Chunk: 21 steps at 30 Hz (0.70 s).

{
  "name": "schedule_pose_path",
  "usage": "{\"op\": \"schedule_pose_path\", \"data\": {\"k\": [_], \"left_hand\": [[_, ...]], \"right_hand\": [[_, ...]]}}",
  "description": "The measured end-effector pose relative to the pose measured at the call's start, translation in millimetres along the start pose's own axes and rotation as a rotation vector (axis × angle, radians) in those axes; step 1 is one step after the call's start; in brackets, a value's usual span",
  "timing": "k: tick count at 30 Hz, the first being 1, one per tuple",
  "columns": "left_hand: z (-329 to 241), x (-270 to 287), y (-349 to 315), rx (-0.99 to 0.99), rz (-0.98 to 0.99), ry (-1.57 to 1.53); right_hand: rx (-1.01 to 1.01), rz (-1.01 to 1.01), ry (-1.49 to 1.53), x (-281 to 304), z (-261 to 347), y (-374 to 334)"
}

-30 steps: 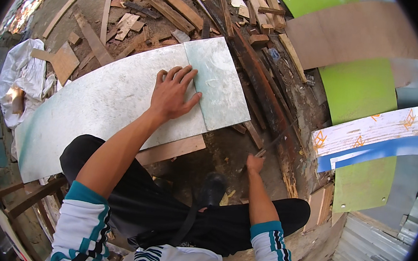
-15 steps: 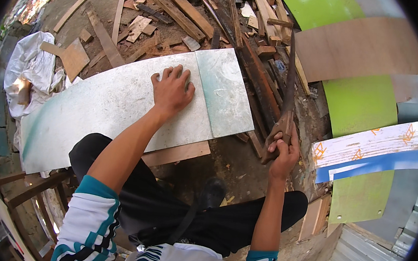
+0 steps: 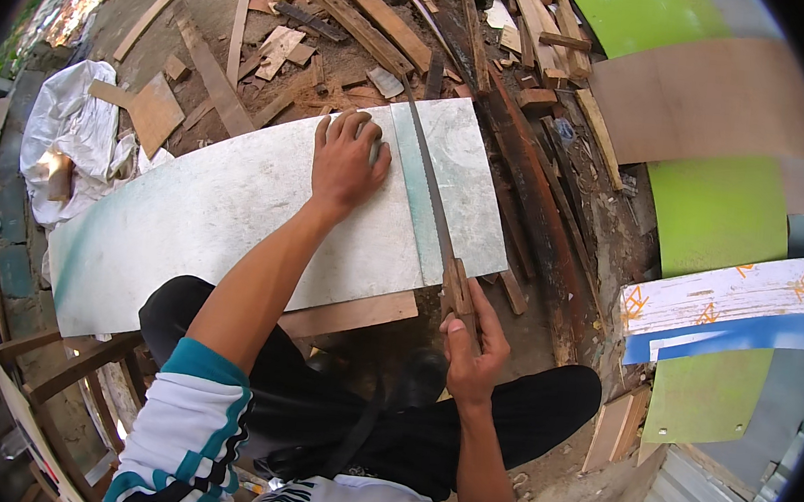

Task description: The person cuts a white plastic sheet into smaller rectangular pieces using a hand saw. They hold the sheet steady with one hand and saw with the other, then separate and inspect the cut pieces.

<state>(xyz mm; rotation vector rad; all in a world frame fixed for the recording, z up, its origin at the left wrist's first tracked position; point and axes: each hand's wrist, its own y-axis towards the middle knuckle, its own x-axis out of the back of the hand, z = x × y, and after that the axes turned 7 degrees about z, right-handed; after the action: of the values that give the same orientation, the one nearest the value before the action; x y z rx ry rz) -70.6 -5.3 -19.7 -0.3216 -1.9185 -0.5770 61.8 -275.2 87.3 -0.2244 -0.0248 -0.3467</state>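
A long white board [image 3: 225,202] with greenish stains lies across in front of me, a line running across it near its right end. On its top, left of that line, my left hand [image 3: 350,162] presses down with fingers apart and bent, near the far edge. My right hand [image 3: 476,353] is closed around the wooden handle of a handsaw [image 3: 435,197], just off the board's near edge. The saw's long dark blade lies over the board's right part, close beside the line, its tip reaching past the far edge. Whether the teeth touch the board I cannot tell.
Beyond the board lie scattered timber strips [image 3: 370,14] and wood scraps. Long dark beams [image 3: 541,196] run along its right side. Green, brown and white-blue panels [image 3: 716,216] stand at the right. A white sack [image 3: 73,127] lies left; a wooden frame [image 3: 81,366] stands at lower left.
My right hand has brought the handsaw leftward, from beside the board to over its right part. My left hand stays on the board, its fingers closer to the far edge.
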Motion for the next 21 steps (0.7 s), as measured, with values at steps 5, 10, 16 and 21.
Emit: {"op": "schedule_pose_path", "data": {"k": [5,10,16,21], "left_hand": [[0.2,-6.3,3.5,0.058,0.072,0.084],[-1.4,0.7,12.9,0.105,0.183,0.116],[3.2,4.9,36.1,0.249,0.257,0.084],[-1.0,-1.4,47.4,0.257,0.274,0.092]], "right_hand": [[0.042,0.031,-0.021,-7.2,5.2,8.6],[0.045,0.006,-0.063,-15.2,5.6,17.7],[0.074,0.004,-0.097,-18.1,3.5,17.4],[0.103,0.011,-0.125,-13.7,-1.5,11.9]]}}
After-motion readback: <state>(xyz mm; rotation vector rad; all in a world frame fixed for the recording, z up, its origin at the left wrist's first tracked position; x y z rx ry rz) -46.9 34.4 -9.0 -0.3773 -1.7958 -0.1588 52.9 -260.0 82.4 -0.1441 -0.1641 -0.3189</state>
